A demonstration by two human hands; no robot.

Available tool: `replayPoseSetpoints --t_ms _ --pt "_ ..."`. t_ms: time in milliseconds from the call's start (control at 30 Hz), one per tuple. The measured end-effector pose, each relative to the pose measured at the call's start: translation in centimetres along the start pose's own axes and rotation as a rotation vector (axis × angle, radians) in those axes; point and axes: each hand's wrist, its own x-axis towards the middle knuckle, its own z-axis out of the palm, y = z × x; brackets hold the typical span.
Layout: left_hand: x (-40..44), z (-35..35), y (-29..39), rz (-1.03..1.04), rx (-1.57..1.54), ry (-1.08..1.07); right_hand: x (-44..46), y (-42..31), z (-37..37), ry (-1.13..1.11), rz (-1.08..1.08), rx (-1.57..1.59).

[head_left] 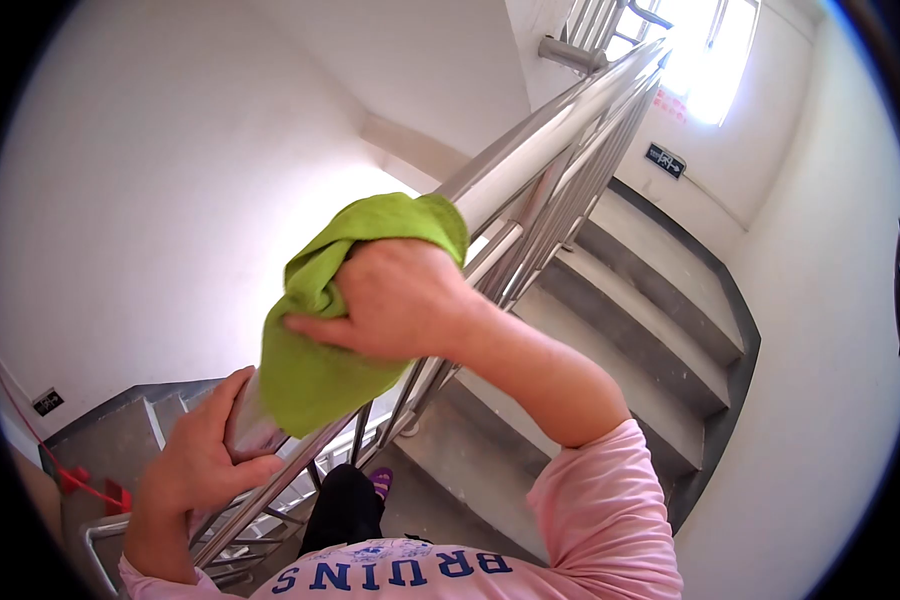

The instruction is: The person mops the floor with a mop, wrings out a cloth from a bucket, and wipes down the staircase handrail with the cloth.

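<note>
A bright green cloth (320,385) is draped over the metal handrail (515,150) of a staircase. My right hand (400,295) presses down on it from above, its fingers closed in the folds and the thumb stretched across them. The cloth hides the stretch of rail beneath. Lower down, my left hand (200,450) is wrapped around the same rail, with the thumb on the near side and the fingers over the far side.
Grey stairs (610,330) climb on the right beside thin metal balusters (560,215). More steps lie below at left, near a red object (117,497). An exit sign (665,160) hangs under a bright window (705,60). My foot in a purple shoe (381,483) stands near the railing.
</note>
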Motion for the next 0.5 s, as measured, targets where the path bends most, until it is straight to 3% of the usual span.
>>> replayPoseSetpoints --t_ms 167,300,500 --pt "0.0 -0.2 -0.1 -0.027 0.024 -0.006 0.7 2.1 -2.9 -0.096 0.206 -0.071" --pt "0.0 -0.1 -0.4 -0.039 0.000 -0.011 0.8 6.0 -3.0 0.089 0.310 -0.124" --pt "0.0 -0.4 0.2 -0.044 0.083 -0.017 0.9 10.5 -5.3 0.181 0.526 -0.066"
